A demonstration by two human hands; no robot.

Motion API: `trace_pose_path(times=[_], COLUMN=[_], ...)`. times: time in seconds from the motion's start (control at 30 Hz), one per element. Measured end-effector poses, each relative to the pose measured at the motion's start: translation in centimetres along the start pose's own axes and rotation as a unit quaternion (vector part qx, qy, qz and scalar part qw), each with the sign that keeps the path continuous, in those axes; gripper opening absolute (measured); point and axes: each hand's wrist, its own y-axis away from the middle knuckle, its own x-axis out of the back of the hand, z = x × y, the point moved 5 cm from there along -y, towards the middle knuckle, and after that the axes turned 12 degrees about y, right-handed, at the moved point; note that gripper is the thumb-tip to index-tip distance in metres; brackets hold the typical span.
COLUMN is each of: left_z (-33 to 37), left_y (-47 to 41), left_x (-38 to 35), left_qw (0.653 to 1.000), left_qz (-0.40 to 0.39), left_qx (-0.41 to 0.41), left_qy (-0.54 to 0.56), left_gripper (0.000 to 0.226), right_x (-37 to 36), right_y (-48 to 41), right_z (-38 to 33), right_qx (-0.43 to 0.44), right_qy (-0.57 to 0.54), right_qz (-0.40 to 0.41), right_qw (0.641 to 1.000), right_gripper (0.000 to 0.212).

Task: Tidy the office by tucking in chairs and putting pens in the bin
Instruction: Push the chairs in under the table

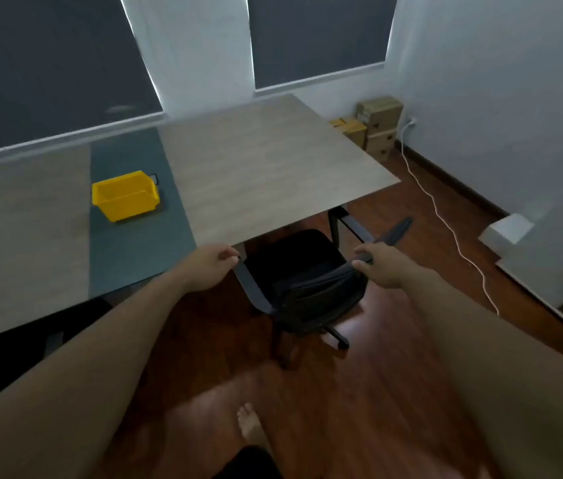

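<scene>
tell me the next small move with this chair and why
Probably push the chair straight forward under the desk. The left hand and right hand each grip an armrest, and only the seat's front sits under the desk edge.

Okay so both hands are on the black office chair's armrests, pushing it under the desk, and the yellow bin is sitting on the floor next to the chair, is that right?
Not quite. The head view shows the yellow bin on the desk, on its dark grey strip to the left, not on the floor. The rest holds: the left hand and right hand are at the armrests of the black office chair, whose seat is partly under the desk.
</scene>
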Motion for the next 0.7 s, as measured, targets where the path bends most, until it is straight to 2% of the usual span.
trace_pose_path(times=[0.1, 0.3, 0.53, 0.7], left_z=[1.4, 3.6, 3.6, 2.7], left_y=[-2.4, -8.4, -13.8, -16.7], left_x=[-2.6, -10.1, -17.1, -17.7], left_qw=[0.999, 0.986, 0.951, 0.936], left_qz=[-0.038, -0.163, -0.307, -0.351], left_qx=[-0.011, -0.024, -0.028, -0.028], left_qy=[0.004, 0.010, -0.017, -0.029], left_gripper=[0.038, 0.048, 0.081, 0.084], right_x=[-1.1, -3.5, -4.1, -2.9], right_y=[-1.4, -6.2, -10.4, -12.2], right_z=[1.8, 6.3, 8.6, 9.6], right_qx=[-0.025, -0.074, -0.070, -0.055], right_qy=[0.010, 0.052, 0.136, 0.145], right_qz=[-0.010, -0.041, -0.088, -0.092], right_qw=[1.000, 0.995, 0.984, 0.984], right_gripper=[0.055, 0.061, 0.065, 0.079])
